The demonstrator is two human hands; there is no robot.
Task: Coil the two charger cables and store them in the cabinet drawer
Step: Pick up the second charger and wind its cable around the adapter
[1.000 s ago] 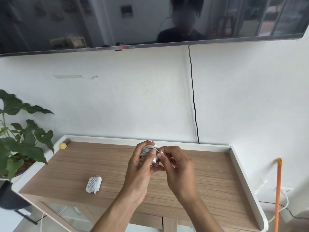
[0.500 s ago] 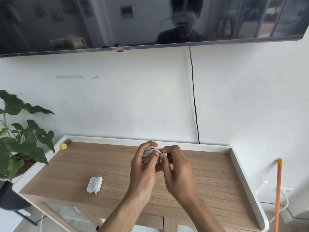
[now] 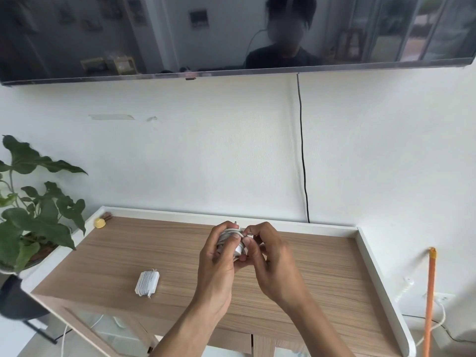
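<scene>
Two bare forearms reach up from the bottom edge over a wooden cabinet top (image 3: 322,279) with a raised white rim. The left hand (image 3: 219,264) is closed around a white charger cable bundle (image 3: 230,240), held in the air just above the wood. The right hand (image 3: 270,261) meets it from the other side, its fingertips (image 3: 248,231) pinched on the bundle's upper right edge (the loose end of the cord is too small to make out). To the left, well apart from the hands, a second coiled white charger (image 3: 146,282) lies flat on the cabinet top. Farther back, in the left rear corner, sits a small yellow object (image 3: 99,223). A leafy green plant (image 3: 33,215) stands beside the cabinet's left end. Behind, a black cord (image 3: 303,161) runs down the white wall from a wall-mounted dark screen (image 3: 180,34).
</scene>
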